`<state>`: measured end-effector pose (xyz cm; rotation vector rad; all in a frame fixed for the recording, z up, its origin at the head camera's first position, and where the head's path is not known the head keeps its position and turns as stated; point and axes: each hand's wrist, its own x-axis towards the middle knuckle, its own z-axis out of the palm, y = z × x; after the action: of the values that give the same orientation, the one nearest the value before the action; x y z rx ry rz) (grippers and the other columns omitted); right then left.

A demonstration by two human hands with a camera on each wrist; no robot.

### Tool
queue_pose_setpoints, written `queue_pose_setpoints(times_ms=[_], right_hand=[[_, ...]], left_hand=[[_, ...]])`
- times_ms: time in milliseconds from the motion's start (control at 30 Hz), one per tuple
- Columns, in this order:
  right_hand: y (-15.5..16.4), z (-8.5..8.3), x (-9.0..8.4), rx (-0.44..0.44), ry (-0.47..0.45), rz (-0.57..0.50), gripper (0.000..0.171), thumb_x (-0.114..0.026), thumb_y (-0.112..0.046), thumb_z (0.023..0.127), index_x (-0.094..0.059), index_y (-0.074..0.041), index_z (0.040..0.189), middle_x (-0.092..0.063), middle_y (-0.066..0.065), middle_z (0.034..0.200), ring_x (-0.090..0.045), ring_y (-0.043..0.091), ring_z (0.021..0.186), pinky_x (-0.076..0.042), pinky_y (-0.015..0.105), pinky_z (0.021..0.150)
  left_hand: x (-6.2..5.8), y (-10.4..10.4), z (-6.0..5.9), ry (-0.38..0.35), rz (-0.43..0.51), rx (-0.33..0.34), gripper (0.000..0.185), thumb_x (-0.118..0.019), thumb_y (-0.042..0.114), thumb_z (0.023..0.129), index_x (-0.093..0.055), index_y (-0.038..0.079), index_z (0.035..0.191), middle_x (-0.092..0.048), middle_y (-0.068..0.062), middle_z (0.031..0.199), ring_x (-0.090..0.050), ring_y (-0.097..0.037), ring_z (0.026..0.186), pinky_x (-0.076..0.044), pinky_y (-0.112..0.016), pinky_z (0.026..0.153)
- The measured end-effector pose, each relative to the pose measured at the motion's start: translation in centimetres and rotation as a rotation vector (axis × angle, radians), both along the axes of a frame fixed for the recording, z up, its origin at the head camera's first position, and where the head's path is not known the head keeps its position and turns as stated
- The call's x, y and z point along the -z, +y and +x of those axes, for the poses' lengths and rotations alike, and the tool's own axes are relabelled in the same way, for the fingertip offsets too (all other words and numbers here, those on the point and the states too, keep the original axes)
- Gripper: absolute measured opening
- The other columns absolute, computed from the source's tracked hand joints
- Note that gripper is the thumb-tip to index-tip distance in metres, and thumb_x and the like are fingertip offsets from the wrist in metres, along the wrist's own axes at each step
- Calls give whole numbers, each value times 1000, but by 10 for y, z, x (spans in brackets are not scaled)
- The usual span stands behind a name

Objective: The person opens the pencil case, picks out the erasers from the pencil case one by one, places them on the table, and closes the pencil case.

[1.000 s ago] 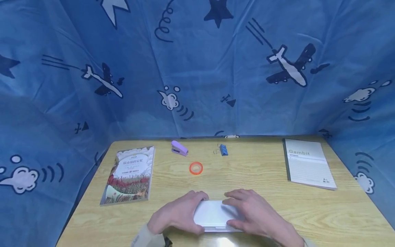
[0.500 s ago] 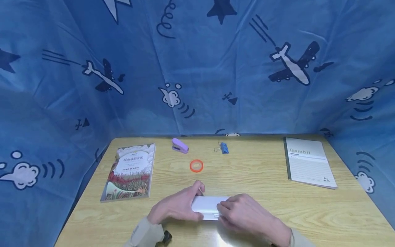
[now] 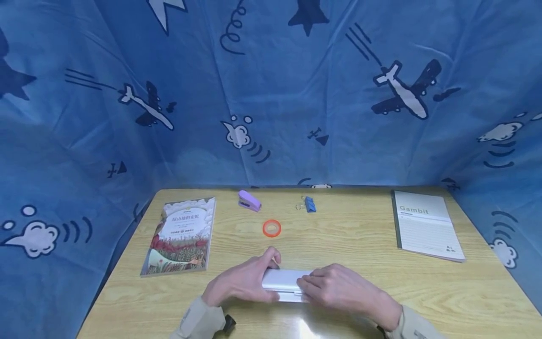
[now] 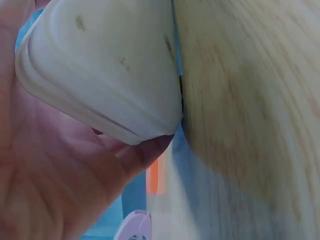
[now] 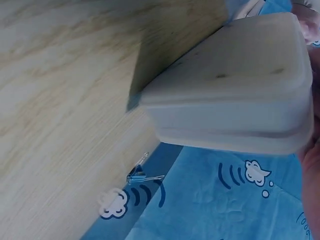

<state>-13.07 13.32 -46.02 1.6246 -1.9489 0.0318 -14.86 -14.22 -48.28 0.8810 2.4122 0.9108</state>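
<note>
A white plastic pencil case with rounded corners is held between both hands near the front of the table. My left hand grips its left end, thumb along the near side and fingers around the far side. Curled fingers of my right hand pinch the near edge by the small latch, covering the right end. In the left wrist view the case's scuffed underside faces the camera, with the left palm behind it. The right wrist view shows the case tilted over the tabletop, the right hand only at the frame's edge.
Beyond the hands lie an orange-red tape roll, a purple stapler and a blue binder clip. A book lies at left, a notebook at right. A blue patterned curtain encloses the wooden table.
The right hand, spread over the lid before, has curled its fingers at the case's near edge. The case has tilted, so less of its top shows. Little differs over the last half second.
</note>
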Motion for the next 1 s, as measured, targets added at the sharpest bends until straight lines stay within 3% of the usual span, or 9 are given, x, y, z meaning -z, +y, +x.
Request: queue_pose_setpoints(times_ms=[200,300,400,533,667,833,1000], right_hand=[[-2,-4,0,0,-69,-64,21,-75,-29,91,-68,-11,99,-76,-9,82,-64,-2,65,-52,10,58],[-2,-6,2,5,-62,-68,19,-74,-28,92,-68,-11,98,-76,-9,82,-65,-2,66,-53,11,59],[-2,-6,4,7,-42,-61,17,-67,-26,96,-71,-10,102,-78,-6,86,-70,1,72,-57,13,66],[-2,-6,6,-3,-12,-65,22,-59,-26,101,-73,-10,105,-80,-4,90,-74,4,79,-60,16,73],[-3,-6,6,-15,-2,-97,22,-57,-24,102,-73,-10,103,-79,-5,90,-73,3,78,-60,17,73],[-3,-8,5,15,-39,-109,28,-48,-18,106,-75,-12,104,-80,-6,94,-74,3,80,-61,18,73],[1,-12,1,92,-183,-157,12,-66,-25,97,-72,-18,105,-76,-11,84,-67,1,69,-56,17,62]], left_hand=[[1,0,3,98,-14,3,74,-85,38,68,-44,24,128,-62,8,112,-58,-3,88,-51,-18,73],[0,2,6,168,-49,-8,79,-87,38,66,-46,25,132,-61,9,111,-56,-3,91,-50,-18,74],[-2,4,12,258,-102,-6,87,-89,36,64,-46,24,139,-62,7,120,-57,-6,98,-52,-20,80],[-6,8,21,377,-207,16,100,-89,37,65,-41,22,151,-58,2,140,-59,-14,116,-55,-30,97],[-12,3,20,340,-229,3,113,-93,36,65,-31,20,159,-53,-3,148,-55,-19,129,-51,-36,108],[-13,-14,11,255,-229,-91,122,-98,37,57,-32,15,156,-59,-6,138,-56,-22,124,-51,-41,107],[-7,-20,7,228,-245,-118,122,-98,43,54,-34,10,153,-61,-11,136,-59,-27,122,-52,-45,105]])
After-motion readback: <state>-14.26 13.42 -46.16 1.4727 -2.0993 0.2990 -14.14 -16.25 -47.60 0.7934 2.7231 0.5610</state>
